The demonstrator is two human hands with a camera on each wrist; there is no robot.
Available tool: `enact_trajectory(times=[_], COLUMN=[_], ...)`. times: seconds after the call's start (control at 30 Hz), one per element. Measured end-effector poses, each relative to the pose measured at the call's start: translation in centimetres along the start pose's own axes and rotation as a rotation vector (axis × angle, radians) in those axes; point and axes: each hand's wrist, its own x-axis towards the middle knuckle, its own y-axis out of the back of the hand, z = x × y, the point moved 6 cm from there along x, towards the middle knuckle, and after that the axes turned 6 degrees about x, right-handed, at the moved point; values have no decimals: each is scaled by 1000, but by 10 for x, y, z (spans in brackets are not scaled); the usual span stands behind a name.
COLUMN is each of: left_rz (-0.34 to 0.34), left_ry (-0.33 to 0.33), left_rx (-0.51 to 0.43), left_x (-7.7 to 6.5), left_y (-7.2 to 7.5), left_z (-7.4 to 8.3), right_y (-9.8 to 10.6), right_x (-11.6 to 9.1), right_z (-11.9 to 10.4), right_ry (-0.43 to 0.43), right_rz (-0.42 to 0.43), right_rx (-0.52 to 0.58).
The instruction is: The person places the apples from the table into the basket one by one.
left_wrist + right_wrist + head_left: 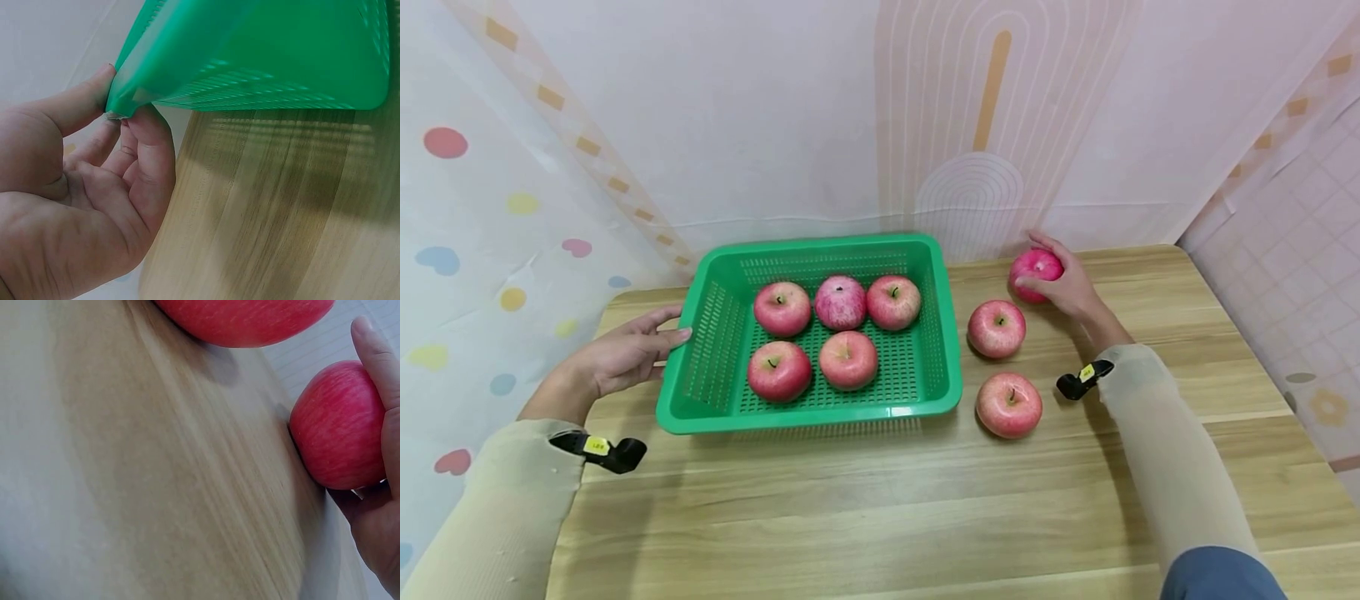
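Note:
A green plastic basket (812,418) with slotted walls stands on the table with several red apples inside. My left hand (628,354) is at its left side; in the left wrist view the thumb and fingers pinch the basket's rim (134,94). At the table's back edge, my right hand (1071,287) grips a bright pink-red apple (1032,268), its thumb on one side and fingers round the other. The right wrist view shows this apple (340,428) low against the tabletop. Nearer me lie two more loose apples, one (996,329) behind the other (1009,406).
The wood-grain table (865,517) extends in front of the basket and to the right. A patterned covering (775,125) hangs as a wall right behind the table, with more at both sides.

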Motion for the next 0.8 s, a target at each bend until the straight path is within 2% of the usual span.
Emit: enact_trajectory(times=[0.17, 0.33, 0.63, 0.8], left_rz=[2, 9, 19, 43], left_ry=[-1, 5, 10, 26], left_rx=[2, 19, 23, 59], left_x=[0, 0, 0, -1], left_y=[1, 1, 0, 0], left_z=[0, 0, 1, 1], right_y=[-3, -3, 2, 1], right_x=[-5, -4, 9, 10], right_z=[-8, -6, 29, 33], right_ry=[-10, -26, -61, -77], right_rz=[7, 17, 67, 95], right_rx=[-8, -1, 15, 44])
